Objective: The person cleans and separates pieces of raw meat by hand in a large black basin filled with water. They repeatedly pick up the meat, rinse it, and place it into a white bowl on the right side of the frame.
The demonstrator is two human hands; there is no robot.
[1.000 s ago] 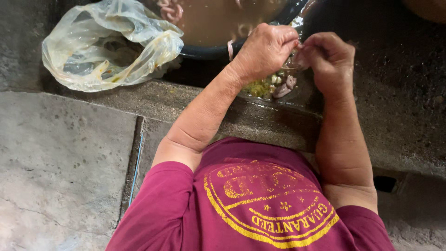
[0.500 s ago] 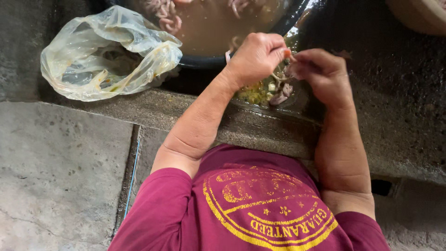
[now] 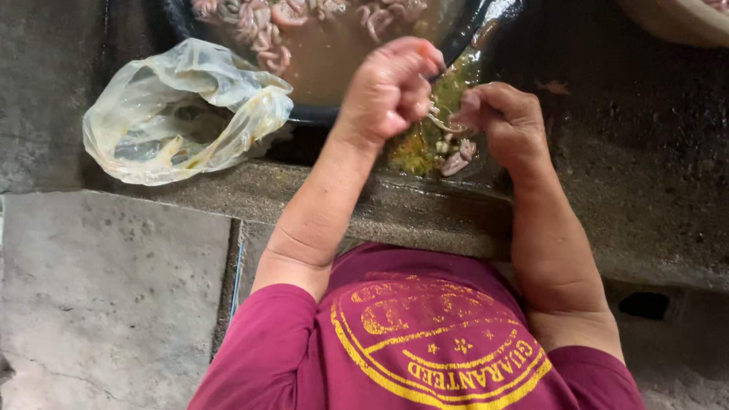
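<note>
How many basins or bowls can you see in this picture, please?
2: a dark basin of brownish liquid at top centre, above the hands, and a pale bowl cut off at the top right corner. Others may lie outside the view.

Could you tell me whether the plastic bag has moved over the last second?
No. The plastic bag still lies on the stone ledge beside the dark bowl; only the view shifted.

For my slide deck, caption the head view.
Both hands, left hand and right hand, pinch a pale strand beside a dark basin.
</note>
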